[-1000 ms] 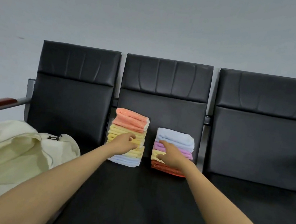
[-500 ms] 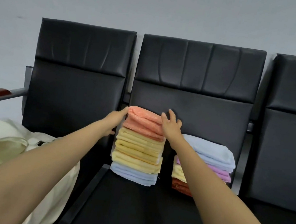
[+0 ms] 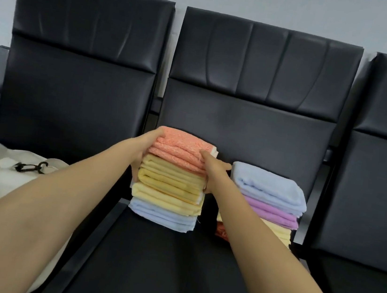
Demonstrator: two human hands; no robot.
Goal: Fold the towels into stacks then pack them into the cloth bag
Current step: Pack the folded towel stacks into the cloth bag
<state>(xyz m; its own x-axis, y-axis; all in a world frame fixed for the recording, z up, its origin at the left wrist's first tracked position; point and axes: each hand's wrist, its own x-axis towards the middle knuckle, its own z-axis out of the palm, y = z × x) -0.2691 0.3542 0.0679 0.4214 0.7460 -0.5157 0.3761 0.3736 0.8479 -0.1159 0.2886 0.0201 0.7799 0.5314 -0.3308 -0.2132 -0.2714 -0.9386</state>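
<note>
Mid-frame, the left hand [image 3: 145, 151] and right hand [image 3: 211, 172] clasp opposite sides of the taller towel stack [image 3: 170, 180], fingers curled onto it.

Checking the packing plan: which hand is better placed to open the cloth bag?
Left, probably: the cloth bag lies to the left of the left hand, while the right hand grips the far side of the tall towel stack.
</note>
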